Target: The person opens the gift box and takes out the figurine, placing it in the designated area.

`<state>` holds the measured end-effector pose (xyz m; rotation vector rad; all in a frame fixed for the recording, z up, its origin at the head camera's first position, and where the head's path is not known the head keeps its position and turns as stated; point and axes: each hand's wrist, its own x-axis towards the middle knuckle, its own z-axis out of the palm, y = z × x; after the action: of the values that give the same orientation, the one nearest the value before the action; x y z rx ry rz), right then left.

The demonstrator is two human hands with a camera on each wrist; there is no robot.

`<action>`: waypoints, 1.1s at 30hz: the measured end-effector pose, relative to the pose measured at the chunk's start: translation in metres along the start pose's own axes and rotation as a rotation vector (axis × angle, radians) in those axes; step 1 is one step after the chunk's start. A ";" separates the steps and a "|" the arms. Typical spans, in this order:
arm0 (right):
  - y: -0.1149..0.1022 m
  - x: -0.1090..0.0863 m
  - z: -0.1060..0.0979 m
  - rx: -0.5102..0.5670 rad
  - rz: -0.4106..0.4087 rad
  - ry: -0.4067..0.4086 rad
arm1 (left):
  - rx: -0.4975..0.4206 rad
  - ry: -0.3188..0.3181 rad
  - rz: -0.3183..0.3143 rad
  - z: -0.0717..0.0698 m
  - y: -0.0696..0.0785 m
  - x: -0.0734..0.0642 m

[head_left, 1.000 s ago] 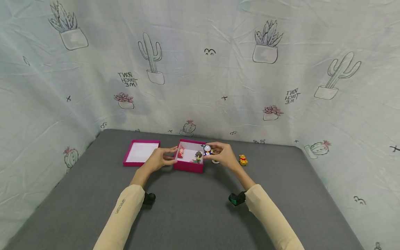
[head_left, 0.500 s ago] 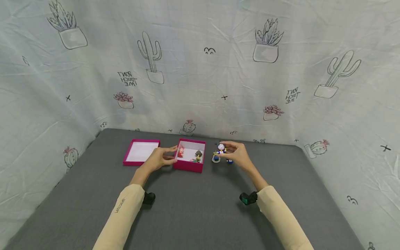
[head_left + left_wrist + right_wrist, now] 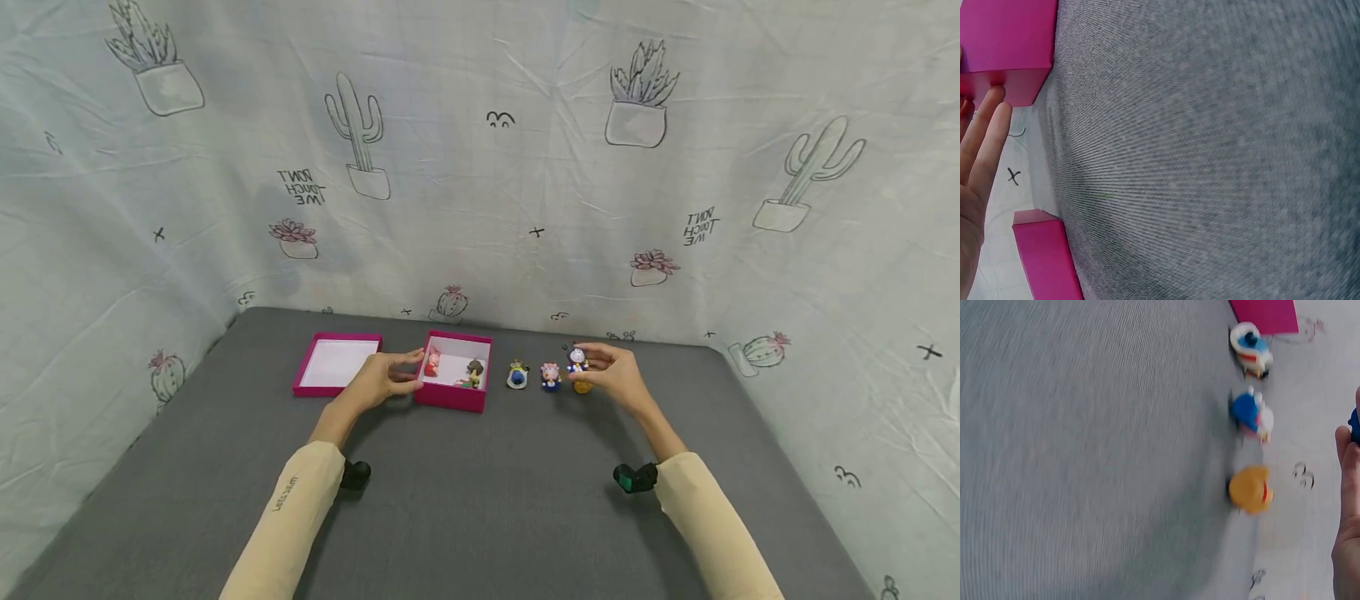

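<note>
My right hand (image 3: 611, 372) pinches a small blue-and-white toy figurine (image 3: 577, 360) above the table; in the right wrist view only a blue bit of it (image 3: 1354, 425) shows at the edge. Below it a yellow bear figurine (image 3: 1250, 489) stands on the table, partly hidden in the head view. My left hand (image 3: 378, 381) touches the left side of an open pink box (image 3: 450, 398), its fingers (image 3: 991, 128) fairly straight against the wall. Inside the box lie a red-and-pink figurine (image 3: 432, 362) and a brown-haired figurine (image 3: 475, 372) with something red and green beside it.
Left of the box lies its pink lid (image 3: 339, 364), white inside up, partly behind my left hand. Right of the box stand a blue-and-white figurine with a round base (image 3: 517, 376) and a pink-and-blue figurine (image 3: 551, 377). A patterned curtain (image 3: 480, 167) hangs behind the grey table (image 3: 480, 517).
My right hand has carried the blue-and-white figurine from the box's right edge rightward, past the two standing figurines to above the yellow bear. The left hand stays at the box.
</note>
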<state>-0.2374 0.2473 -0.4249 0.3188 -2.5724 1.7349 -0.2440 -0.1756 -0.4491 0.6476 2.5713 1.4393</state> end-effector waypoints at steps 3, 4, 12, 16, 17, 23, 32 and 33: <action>0.007 -0.001 -0.008 -0.021 0.018 0.005 | 0.008 0.001 -0.005 0.000 -0.001 0.000; 0.009 -0.002 -0.011 -0.027 0.022 0.005 | 0.013 0.000 -0.007 0.000 -0.001 0.000; 0.020 -0.005 -0.032 -0.121 0.035 0.014 | 0.026 0.006 -0.006 0.000 -0.002 0.000; 0.026 -0.008 -0.039 -0.118 0.037 0.007 | 0.022 0.009 -0.011 0.001 -0.003 0.000; 0.028 -0.009 -0.040 -0.118 0.042 0.002 | 0.021 0.007 -0.010 0.001 -0.003 0.000; 0.034 -0.010 -0.050 -0.176 0.061 -0.013 | 0.010 0.008 -0.009 0.003 -0.004 -0.001; 0.032 -0.011 -0.060 -0.305 0.062 -0.030 | 0.008 0.014 -0.007 0.003 -0.005 -0.001; 0.032 -0.011 -0.060 -0.318 0.064 -0.035 | 0.007 0.015 -0.006 0.003 -0.005 -0.001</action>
<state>-0.2378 0.3159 -0.4324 0.2593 -2.8526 1.3136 -0.2432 -0.1760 -0.4549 0.6311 2.5883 1.4400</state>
